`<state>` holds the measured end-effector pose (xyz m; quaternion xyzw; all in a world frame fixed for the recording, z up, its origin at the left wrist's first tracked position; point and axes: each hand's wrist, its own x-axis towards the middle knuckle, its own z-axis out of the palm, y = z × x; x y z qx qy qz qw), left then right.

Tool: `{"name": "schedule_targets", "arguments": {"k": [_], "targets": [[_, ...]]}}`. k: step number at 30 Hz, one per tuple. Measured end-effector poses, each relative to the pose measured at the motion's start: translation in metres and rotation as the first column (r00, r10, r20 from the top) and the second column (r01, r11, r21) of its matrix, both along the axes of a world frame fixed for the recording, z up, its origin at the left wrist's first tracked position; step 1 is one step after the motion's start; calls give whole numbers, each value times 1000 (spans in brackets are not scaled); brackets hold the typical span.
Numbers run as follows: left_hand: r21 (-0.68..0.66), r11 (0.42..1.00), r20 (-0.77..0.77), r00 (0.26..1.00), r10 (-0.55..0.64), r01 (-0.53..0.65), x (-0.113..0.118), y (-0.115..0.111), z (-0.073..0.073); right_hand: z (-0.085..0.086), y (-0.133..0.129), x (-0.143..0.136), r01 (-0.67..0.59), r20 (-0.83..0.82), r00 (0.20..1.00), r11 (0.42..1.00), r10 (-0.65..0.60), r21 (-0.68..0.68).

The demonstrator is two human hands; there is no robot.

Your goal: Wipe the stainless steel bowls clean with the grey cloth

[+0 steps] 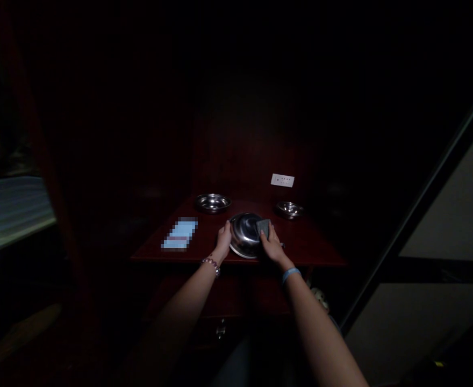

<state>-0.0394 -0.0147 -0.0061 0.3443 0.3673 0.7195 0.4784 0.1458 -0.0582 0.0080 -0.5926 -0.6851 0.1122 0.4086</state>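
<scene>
A shiny metal bowl (245, 231) rests upside down near the front edge of the dark red shelf. My left hand (222, 240) grips its left rim, fingers partly hidden by the bowl. In my right hand (272, 243) is a grey scouring pad (263, 227), pressed against the bowl's right side. Behind to the left sits a metal dish (213, 202), open side up. Another, smaller metal bowl (289, 209) stands at the back right, also facing up.
A blurred-out, light blue flat item (180, 234) lies on the left of the shelf (317, 250). The back wall carries a white socket plate (282, 180). Below the shelf is a drawer with a metal handle (221, 329). A striped surface (11, 209) shows at far left.
</scene>
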Motion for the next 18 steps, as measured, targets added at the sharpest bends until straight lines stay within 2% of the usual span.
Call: {"name": "schedule_targets", "arguments": {"k": [4,7,9,11,14,18], "targets": [[1,1000,-22,1000,10,-10,0,2,-2,-4,10,-13,96,-105,991,991,-86,92],[7,1000,-23,1000,-1,1,0,3,-3,2,6,-24,169,-109,982,972,-152,165],[6,1000,-22,1000,-11,11,0,3,-4,9,0,-31,192,-42,981,962,-187,192],[13,1000,-25,1000,-12,12,0,3,-4,17,-8,-36,183,93,974,963,-205,198],[15,1000,-24,1000,-15,16,0,2,-3,25,-21,-46,79,302,942,973,-145,218],[25,999,15,999,-48,48,-1,3,-3,31,-36,-58,-213,487,870,950,78,229]]}}
